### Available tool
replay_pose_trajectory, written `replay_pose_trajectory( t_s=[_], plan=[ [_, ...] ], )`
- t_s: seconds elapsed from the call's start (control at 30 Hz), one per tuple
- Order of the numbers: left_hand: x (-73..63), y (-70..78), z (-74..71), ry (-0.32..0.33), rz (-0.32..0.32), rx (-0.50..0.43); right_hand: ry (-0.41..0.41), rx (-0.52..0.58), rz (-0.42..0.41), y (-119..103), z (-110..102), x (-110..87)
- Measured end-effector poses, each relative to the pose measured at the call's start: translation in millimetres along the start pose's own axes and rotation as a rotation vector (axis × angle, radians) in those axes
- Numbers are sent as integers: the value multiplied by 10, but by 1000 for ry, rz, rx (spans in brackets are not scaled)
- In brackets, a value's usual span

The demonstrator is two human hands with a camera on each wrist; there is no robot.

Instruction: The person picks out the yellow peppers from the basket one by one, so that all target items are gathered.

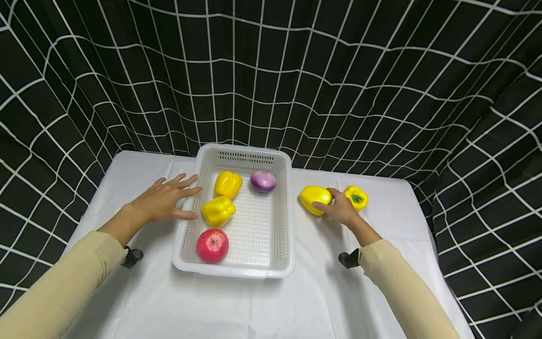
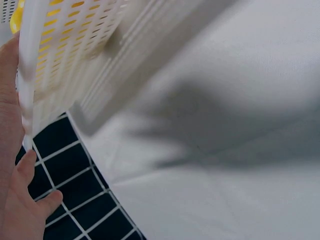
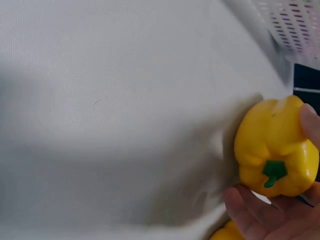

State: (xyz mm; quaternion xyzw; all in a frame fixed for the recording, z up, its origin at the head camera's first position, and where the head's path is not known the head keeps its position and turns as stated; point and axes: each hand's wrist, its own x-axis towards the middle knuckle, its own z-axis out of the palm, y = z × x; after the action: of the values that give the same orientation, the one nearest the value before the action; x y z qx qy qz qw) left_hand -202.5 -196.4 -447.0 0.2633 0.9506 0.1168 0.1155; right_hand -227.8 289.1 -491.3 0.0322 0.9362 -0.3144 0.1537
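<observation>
My right hand grips a yellow bell pepper on the table to the right of the basket, thumb on one side and fingers on the other. In the right wrist view this pepper shows its green stem. Another yellow bell pepper lies just beyond that hand, partly covered by it. My left hand has its fingers spread at the left rim of a white plastic basket. Inside the basket are two yellow peppers, a purple onion and a round red fruit, perhaps a pomegranate.
A white cloth covers the table. Black curtains with a white grid surround its back and sides. The basket's raised, slotted walls stand between the two hands.
</observation>
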Motion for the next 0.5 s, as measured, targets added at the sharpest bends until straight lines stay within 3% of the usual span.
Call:
replay_pose_trajectory(
  t_s=[0.5],
  plan=[
    [13, 0, 1, 3, 2, 18, -39, -16, -20, -46, -64, -40]
  ],
)
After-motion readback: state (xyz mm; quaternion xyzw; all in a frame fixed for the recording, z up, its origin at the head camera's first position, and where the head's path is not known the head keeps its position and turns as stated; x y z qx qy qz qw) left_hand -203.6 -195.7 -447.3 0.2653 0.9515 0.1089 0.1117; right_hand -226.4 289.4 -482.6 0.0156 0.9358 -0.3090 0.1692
